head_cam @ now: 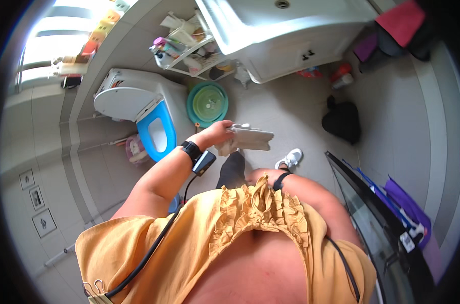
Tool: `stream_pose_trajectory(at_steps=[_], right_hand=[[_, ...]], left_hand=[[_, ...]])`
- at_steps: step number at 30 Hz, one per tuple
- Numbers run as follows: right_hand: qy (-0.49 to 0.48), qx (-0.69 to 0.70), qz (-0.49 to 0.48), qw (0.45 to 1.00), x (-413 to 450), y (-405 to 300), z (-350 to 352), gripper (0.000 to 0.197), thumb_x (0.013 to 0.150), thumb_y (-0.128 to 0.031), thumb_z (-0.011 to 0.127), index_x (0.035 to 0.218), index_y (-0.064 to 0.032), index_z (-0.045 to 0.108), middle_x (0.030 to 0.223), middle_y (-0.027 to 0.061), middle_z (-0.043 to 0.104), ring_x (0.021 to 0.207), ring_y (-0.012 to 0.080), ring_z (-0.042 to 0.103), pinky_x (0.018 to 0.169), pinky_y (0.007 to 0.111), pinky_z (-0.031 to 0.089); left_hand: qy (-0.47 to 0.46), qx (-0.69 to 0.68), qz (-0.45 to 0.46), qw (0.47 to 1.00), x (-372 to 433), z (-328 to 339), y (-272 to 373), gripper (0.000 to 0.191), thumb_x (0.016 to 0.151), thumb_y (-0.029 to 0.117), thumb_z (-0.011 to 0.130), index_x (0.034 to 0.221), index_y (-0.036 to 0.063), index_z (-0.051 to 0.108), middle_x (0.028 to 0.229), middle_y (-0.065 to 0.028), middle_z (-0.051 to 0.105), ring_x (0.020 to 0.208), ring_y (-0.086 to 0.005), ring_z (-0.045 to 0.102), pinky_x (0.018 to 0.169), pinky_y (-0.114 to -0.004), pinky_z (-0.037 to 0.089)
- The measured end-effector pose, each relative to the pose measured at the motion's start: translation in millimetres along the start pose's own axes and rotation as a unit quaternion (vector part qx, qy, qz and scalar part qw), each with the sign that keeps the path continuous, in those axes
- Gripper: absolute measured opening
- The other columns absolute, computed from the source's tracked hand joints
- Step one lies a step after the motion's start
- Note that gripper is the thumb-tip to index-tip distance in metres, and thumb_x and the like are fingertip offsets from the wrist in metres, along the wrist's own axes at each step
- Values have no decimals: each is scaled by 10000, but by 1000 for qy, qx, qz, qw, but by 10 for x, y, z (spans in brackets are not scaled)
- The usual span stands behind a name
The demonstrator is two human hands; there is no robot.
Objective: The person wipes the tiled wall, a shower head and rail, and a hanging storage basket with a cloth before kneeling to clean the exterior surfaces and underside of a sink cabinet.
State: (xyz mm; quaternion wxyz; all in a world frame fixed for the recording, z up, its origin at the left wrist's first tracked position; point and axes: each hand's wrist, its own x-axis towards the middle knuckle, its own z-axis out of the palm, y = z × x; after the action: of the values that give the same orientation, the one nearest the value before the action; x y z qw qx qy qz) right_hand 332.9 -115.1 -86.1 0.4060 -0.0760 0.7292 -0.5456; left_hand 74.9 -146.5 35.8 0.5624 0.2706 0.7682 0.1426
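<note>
My left hand (217, 132) reaches forward and grips a folded, light grey cloth (254, 138), which hangs out to the right of the fingers. A black strap (192, 151) and a small wired device (204, 163) sit on that wrist. My right hand (257, 176) is low in front of my body, blurred and partly hidden by the ruffles of a yellow blouse (262, 201); whether it holds anything cannot be seen. Left of the cloth stands a toilet with its lid raised and a blue seat (169, 138). Nested green plastic basins (208, 102) rest on the floor beside the toilet.
A white washbasin (290, 41) juts out ahead, with a white shelf rack (199, 57) of bottles to its left. A black bag-like object (342, 121) lies on the floor at right. Nearer is a black-framed glass door (366, 205), with a purple dustpan (408, 205) behind it.
</note>
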Motion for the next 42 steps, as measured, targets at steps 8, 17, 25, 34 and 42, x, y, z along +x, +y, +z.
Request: stream_pose_trajectory(at_steps=[8,17,25,34,42], right_hand=[[-91,-1,-27,995,672,-75,269,411,884,-366,610,1176,-85,683,1088,146,717,1009,304,669,882,407,516],[-122,42,-60,990,938,-137,394,372,874,-322,627,1146,-76,691,1079,150,718,1016,310,670,883,415,520],[251,127,72,957,1001,2000,-15,310,868,-292,631,1091,-91,704,1093,145,713,1032,324,670,900,431,521],[571,143,530,610,-18,4130,-672,452,846,-327,702,1215,-79,623,1225,211,631,1157,405,595,982,480,493],[642,8,560,523,102,3995,-1542,359,823,-286,777,1056,-60,623,1169,201,611,1121,383,585,928,458,509]], left_hand=[[17,-130,-68,989,204,3,-558,399,876,152,662,1251,25,610,1051,-120,702,960,-217,666,877,-339,520],[14,-252,-101,962,270,-242,-1184,350,924,95,624,1261,7,587,1072,-74,684,963,-150,651,872,-299,524],[-6,-382,-112,917,998,252,-1761,286,947,66,564,1223,5,604,1029,-65,678,929,-141,628,824,-296,511],[-48,-427,-199,881,1653,894,-2457,222,956,47,562,1171,31,617,1014,-72,689,881,-194,678,795,-335,565],[-71,-393,-243,884,1762,1125,-2756,239,951,22,562,1189,30,583,959,-112,688,797,-223,686,716,-342,584]])
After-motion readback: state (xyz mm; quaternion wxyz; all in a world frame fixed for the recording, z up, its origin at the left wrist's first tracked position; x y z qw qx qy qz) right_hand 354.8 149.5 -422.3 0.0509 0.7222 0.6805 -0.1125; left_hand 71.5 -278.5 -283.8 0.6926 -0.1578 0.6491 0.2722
